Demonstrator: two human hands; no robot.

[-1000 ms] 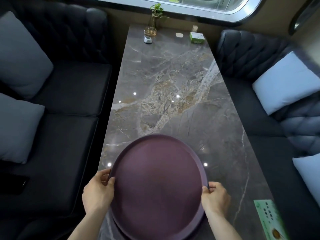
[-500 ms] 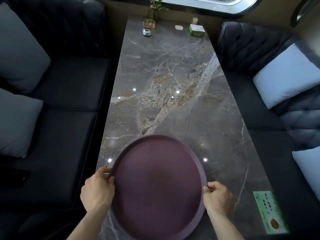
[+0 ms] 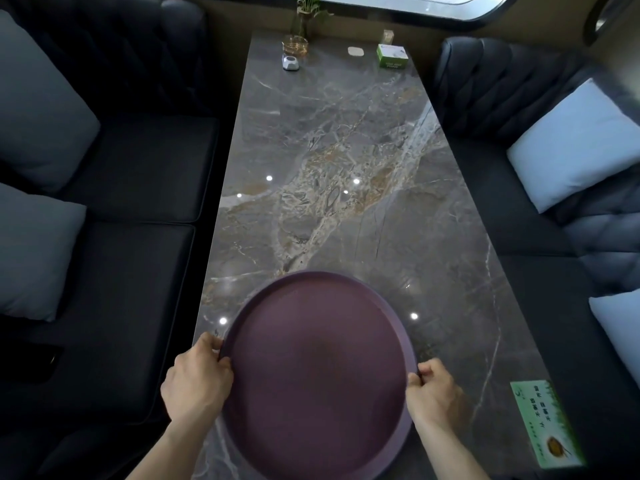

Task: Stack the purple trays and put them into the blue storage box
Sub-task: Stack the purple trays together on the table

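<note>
A round purple tray (image 3: 317, 368) lies at the near end of the grey marble table (image 3: 346, 174). A second purple rim shows just beneath its near and right edge, so it sits on another tray. My left hand (image 3: 195, 382) grips the tray's left rim, fingers curled over the edge. On the opposite side, my right hand (image 3: 434, 393) holds the right rim the same way. No blue storage box is in view.
Dark sofas with light cushions (image 3: 568, 143) flank the table on both sides. At the far end stand a plant in a glass vase (image 3: 301, 32), a small white device (image 3: 290, 63) and a green box (image 3: 392, 56). A green card (image 3: 545, 420) lies at the near right.
The view has tilted slightly and the tray has shifted a little away from me; the lower tray's rim shows less. Both hands keep their grip on the rims.
</note>
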